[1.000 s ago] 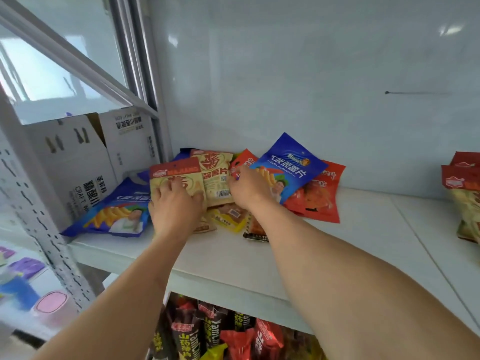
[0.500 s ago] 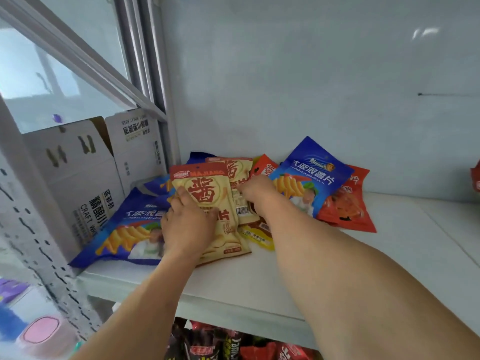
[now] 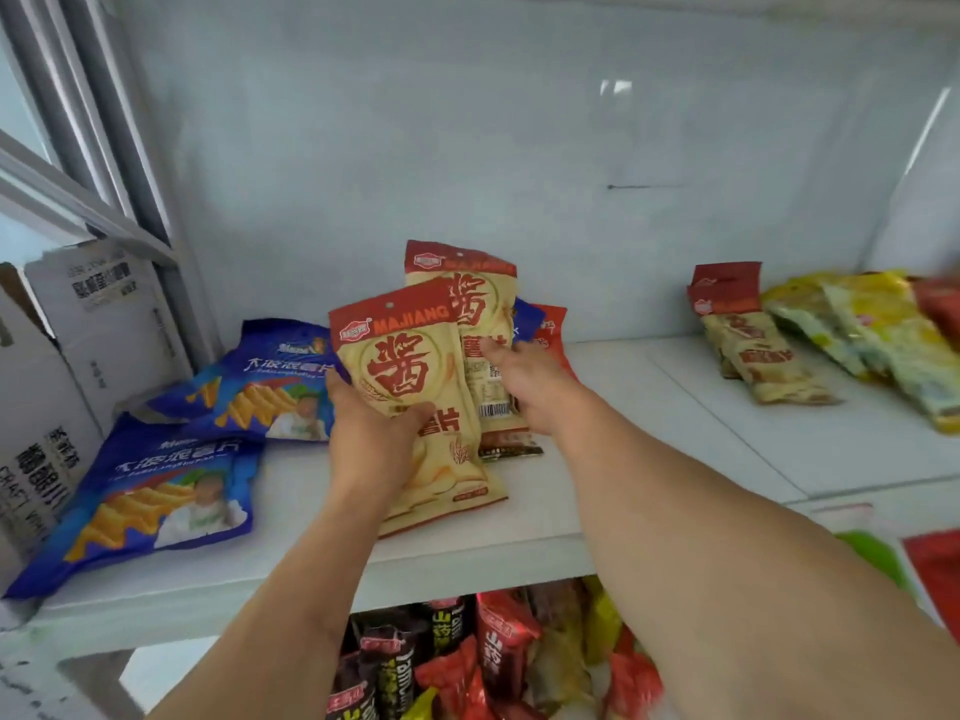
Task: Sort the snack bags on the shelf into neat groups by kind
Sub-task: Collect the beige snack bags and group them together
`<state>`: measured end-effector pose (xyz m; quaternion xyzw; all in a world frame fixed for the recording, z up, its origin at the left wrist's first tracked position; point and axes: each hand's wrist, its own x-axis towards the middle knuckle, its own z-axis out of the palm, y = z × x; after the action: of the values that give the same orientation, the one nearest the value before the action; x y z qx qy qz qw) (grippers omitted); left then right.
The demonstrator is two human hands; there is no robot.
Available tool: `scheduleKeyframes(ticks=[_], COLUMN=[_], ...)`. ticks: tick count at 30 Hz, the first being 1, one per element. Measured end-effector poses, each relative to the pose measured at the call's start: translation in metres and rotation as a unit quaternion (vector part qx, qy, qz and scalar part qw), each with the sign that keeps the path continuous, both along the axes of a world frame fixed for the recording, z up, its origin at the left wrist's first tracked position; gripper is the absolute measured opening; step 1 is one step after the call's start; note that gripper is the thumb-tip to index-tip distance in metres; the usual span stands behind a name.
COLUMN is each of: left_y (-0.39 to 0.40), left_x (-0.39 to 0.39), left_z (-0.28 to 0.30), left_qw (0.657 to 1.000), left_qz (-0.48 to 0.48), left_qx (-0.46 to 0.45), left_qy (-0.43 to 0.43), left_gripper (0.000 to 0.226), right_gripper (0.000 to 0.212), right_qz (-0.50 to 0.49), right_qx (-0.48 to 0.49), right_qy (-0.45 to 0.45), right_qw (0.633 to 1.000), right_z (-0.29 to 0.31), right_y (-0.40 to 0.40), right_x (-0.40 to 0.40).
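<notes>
Both beige bags with red tops have come up off the pile since a moment ago, when they lay flat under the hands, and the red bags that sat behind them are now mostly hidden. Fingers and thumb of the left hand (image 3: 376,439) curl round the lower half of the front beige bag (image 3: 415,402), thumb across its face, holding it upright and tilted slightly left above the shelf (image 3: 649,433). Just behind it, the right hand (image 3: 530,387) grips the second beige bag (image 3: 467,304) by its right edge, fingers folded over the printed back panel with the barcode; whether the thumb presses behind cannot be told. The two bags overlap, the front one covering the left part of the rear one. Peeking out behind the right hand are the corner of a blue bag (image 3: 527,322) and a red bag (image 3: 551,324), with a small dark packet (image 3: 511,445) lying flat below. To the left, two blue chip bags (image 3: 171,491) lie flat, overlapping, beside a white cardboard box (image 3: 104,314). Well apart on the right, another beige and red bag (image 3: 753,356) lies next to a heap of yellow-green bags (image 3: 872,335). Below the shelf, dark and red packets (image 3: 467,662) stand packed together.
</notes>
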<state>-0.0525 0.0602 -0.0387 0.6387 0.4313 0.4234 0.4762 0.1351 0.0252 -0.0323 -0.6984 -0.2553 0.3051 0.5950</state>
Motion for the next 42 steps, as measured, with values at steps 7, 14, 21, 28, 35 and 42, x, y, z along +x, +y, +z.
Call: scheduleKeyframes(ticks=[7,14,21,28,35,42], left_y=[-0.053,-0.130,-0.192,-0.218,-0.224,-0.232], left_x=[0.065,0.149,0.224,0.281,0.324,0.358], left_z=[-0.010,-0.016,-0.014,-0.011,-0.014,-0.016], left_qw=[0.995,0.987,0.983,0.982,0.978,0.981], left_qz=[-0.101,-0.156,-0.174,-0.177,-0.204,-0.188], left_qx=[-0.014,-0.034,-0.055,-0.061,-0.047,-0.038], left_qy=[0.004,-0.008,-0.023,-0.020,-0.009,0.017], left_gripper=[0.069,0.066,0.063,0.062,0.063,0.058], right_gripper=[0.029,0.023,0.053,0.022,0.023,0.026], right_qz=[-0.105,-0.148,-0.165,-0.179,-0.190,-0.170], right_qx=[-0.001,-0.024,-0.003,-0.001,-0.020,-0.037], right_qy=[-0.011,-0.054,-0.052,-0.089,-0.102,-0.080], right_qw=[0.994,0.987,0.985,0.980,0.976,0.981], right_z=[0.012,0.004,-0.012,-0.007,-0.010,-0.019], right_y=[-0.099,-0.194,-0.250,-0.283,-0.292,-0.288], right_x=[0.044,0.128,0.218,0.276,0.315,0.350])
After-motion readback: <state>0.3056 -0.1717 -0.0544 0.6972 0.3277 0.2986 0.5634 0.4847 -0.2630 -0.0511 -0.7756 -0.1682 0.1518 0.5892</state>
